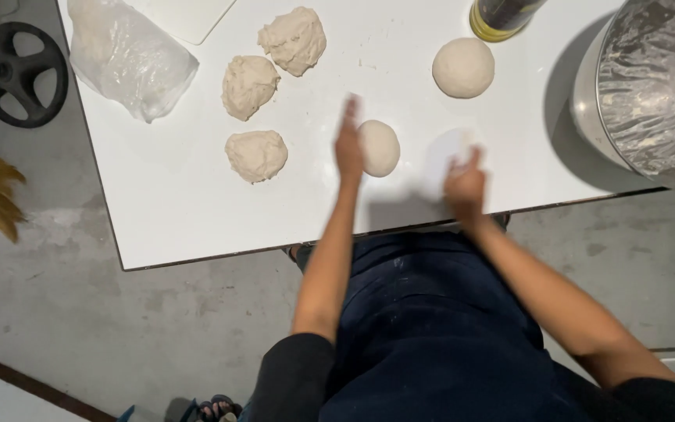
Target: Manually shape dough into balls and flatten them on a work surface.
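- Your left hand point(348, 141), fingers flat and straight, presses edgewise against the smooth, round, pale dough ball point(379, 148) at frame centre on the white table point(173, 195).
- Your right hand point(464, 184) is clamped on a blurred white scraper point(443, 156).

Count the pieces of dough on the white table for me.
5: three rough lumps at left, one smooth ball beside the left hand, another smooth ball near the bottle.

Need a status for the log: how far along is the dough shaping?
Done: one smooth round ball sits near the bottle. In hand: the left hand is edge-on against a second ball; the right hand holds a white scraper. Left: three rough lumps on the white table look unshaped.
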